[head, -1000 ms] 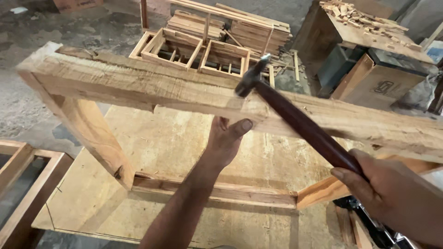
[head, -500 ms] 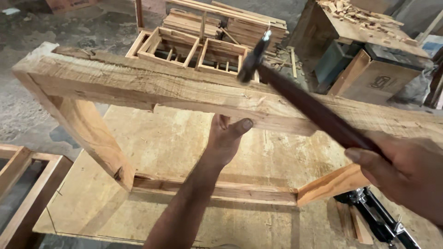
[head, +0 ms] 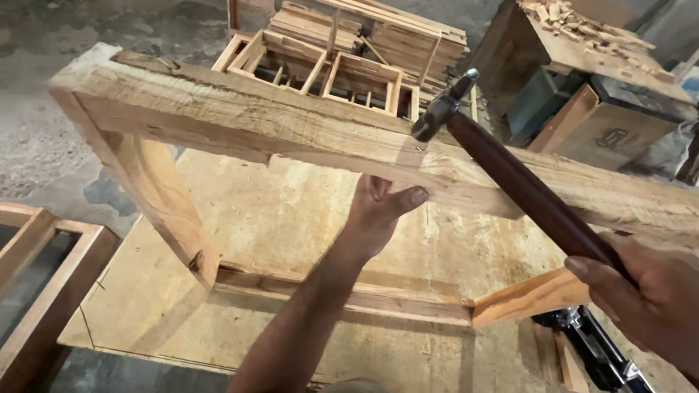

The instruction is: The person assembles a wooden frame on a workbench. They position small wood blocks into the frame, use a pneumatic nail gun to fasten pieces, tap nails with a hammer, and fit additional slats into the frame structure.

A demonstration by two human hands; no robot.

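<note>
Hammer [head: 510,175] lower now, fingers behind beam [head: 291,124].

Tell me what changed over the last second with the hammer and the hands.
The hammer in the right hand swung up off the top rail half a second ago, then came back down; its head now meets the rail again. The left hand stayed braced under the rail, and the frame did not shift.

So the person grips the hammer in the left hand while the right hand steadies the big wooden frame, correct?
Not quite: the head view shows the hands swapped. The right hand grips the hammer, and the left hand steadies the big wooden frame.
</note>
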